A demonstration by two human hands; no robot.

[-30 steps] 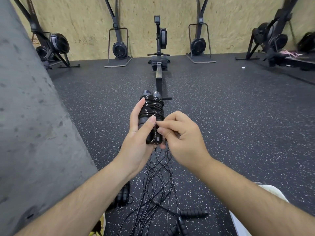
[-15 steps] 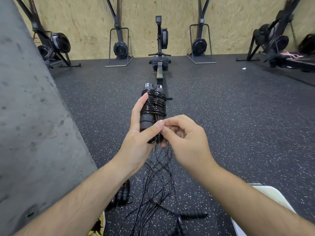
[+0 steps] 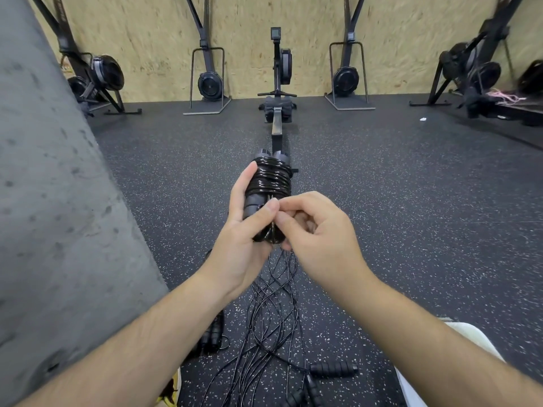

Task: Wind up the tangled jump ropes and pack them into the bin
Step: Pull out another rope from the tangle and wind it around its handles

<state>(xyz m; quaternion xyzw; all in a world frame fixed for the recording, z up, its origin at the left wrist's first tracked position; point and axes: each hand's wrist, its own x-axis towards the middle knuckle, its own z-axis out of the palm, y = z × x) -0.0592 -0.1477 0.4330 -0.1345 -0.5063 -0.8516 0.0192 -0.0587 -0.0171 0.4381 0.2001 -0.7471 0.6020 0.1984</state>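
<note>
Bundle (image 3: 271, 180) of wound jump rope sits clamped in the left hand (image 3: 244, 239). Right hand (image 3: 320, 239) has curled tighter within the last second, pinching the rope tail (image 3: 273, 227) beside the left thumb: tuck-in likely finishing. Tangled ropes (image 3: 273, 312) remain on the floor (image 3: 382, 201) below both hands.

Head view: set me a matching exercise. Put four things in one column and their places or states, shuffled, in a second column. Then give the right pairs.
Things:
1. wound rope bundle
2. loose rope handle
3. rowing machine
4. right hand

Places or states:
A. lies on the speckled floor, near the picture's bottom edge
B. pinches the bundle's lower end
C. stands by the far wall
D. gripped upright in the left hand

Pairs: 1-D, 2-A, 3-C, 4-B.
</note>
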